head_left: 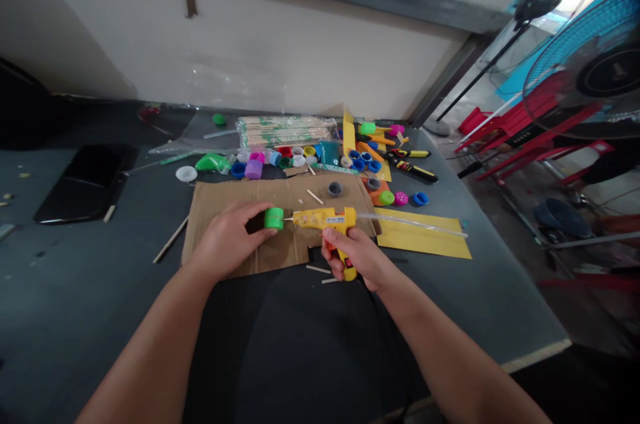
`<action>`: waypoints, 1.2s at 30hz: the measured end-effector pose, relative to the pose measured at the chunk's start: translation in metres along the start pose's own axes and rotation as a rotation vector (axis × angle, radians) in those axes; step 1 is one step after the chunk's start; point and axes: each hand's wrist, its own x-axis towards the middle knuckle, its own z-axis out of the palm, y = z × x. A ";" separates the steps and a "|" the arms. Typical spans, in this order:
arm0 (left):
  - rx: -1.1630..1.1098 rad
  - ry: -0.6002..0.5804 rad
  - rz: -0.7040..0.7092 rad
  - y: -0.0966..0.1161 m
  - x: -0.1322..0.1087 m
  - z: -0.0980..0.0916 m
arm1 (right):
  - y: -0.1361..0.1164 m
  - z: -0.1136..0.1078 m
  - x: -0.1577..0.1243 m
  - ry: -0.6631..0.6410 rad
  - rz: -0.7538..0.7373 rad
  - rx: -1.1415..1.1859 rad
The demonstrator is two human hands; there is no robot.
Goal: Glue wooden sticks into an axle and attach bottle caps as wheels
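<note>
My left hand [227, 237] pinches a green bottle cap [273, 218] just above a sheet of brown cardboard [235, 201]. My right hand [353, 254] grips the handle of a yellow glue gun [325, 217], whose nozzle points left and touches the cap. A clear glue stick [415, 224] sticks out of the gun's back to the right. Both hands are closed around what they hold.
Many coloured bottle caps [300, 157], a bundle of wooden sticks [285, 131], a utility knife [413, 169] and yellow card [425, 237] lie beyond the cardboard. A black phone [87, 181] rests at the left. Loose sticks lie about. A fan [600, 71] and red chairs stand at the right.
</note>
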 end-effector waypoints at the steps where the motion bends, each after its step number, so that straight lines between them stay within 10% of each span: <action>1: 0.000 -0.002 -0.003 0.000 0.000 0.000 | 0.000 0.000 0.000 0.000 0.000 -0.001; 36: -0.002 -0.021 0.010 0.000 -0.001 -0.002 | -0.002 0.005 0.000 -0.007 -0.008 0.026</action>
